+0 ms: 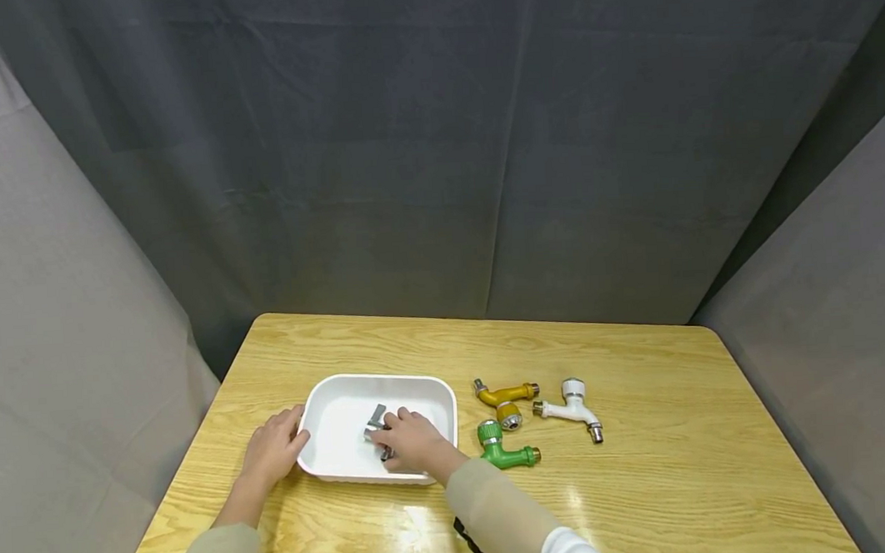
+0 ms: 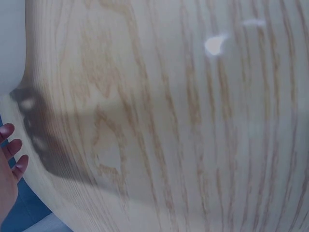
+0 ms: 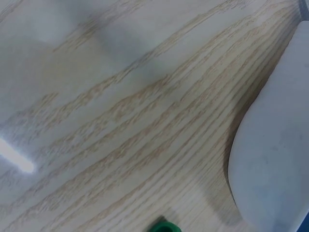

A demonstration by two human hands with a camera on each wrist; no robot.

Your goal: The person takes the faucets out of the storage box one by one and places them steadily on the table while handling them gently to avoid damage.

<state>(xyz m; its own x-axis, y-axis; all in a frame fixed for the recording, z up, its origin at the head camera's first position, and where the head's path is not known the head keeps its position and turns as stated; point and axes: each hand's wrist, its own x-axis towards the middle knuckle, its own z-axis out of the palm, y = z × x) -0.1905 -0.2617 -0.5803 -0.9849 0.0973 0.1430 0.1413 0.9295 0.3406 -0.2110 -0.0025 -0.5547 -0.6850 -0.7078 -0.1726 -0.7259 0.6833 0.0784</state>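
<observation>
A white tray (image 1: 336, 391) stands on the wooden table, left of the middle. In it lies a chrome tap (image 1: 376, 415) with a flat grey lever, partly hidden by my right hand (image 1: 413, 441), which reaches over the near right rim and grips it. My left hand (image 1: 274, 444) rests at the tray's left side, thumb and fingertips right at the rim. In the left wrist view, several fingers of that hand (image 2: 10, 150) show loosely extended beside the tray. The right wrist view shows the tray's outer wall (image 3: 275, 140), with the right hand hidden.
Right of the tray lie a yellow tap (image 1: 505, 396), a green tap (image 1: 500, 455) and a white tap (image 1: 569, 408). The green one is close to my right forearm. A dark grey curtain (image 1: 406, 145) hangs behind the wooden table (image 1: 685, 464).
</observation>
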